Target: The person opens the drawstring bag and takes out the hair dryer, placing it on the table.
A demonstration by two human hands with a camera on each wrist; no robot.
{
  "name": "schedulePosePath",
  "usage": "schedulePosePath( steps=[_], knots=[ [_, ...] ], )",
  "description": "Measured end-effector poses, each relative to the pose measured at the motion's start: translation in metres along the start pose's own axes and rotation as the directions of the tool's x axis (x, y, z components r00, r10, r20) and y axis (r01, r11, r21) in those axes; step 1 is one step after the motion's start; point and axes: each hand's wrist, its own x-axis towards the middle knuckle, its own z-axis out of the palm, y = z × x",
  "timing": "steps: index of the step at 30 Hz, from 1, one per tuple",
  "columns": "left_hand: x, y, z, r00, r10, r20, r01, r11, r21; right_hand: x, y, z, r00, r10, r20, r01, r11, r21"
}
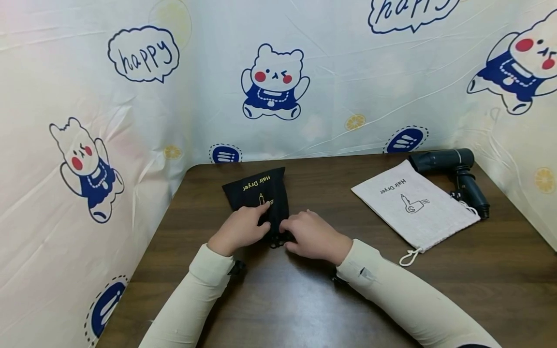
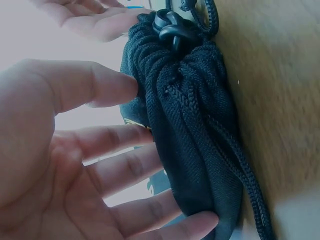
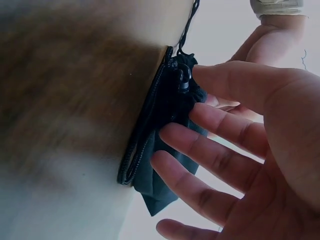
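Note:
A black drawstring pouch with yellow "Hair Dryer" lettering lies on the table in front of the person. Its gathered mouth and cord toggle point toward the person, and loose cords trail beside it. The left hand rests on the pouch's left side with fingers extended, its thumb close to the gathered neck. From the right, the right hand touches the mouth end with relaxed fingers, its thumb tip near the toggle. Neither hand's fingers close round the pouch in the wrist views.
To the right lies a light grey drawstring bag, also printed "Hair Dryer", with white cord loops. Behind it a dark hair dryer lies near the table's back right corner, partly covered by the bag. A printed curtain surrounds the wooden table.

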Motion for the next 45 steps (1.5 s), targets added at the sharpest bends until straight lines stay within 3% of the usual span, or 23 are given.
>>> schedulePosePath(
  steps=[26, 45],
  knots=[
    [-0.008, 0.028, 0.016, 0.993, 0.117, -0.016, -0.116, 0.990, 0.078, -0.028, -0.003, -0.004, 0.996, -0.028, -0.084, 0.022, 0.997, -0.072],
    [-0.013, 0.053, 0.026, 0.981, 0.195, -0.009, -0.194, 0.976, 0.095, -0.054, -0.006, -0.006, 0.996, 0.022, -0.088, -0.034, 0.990, -0.137]
  ],
)
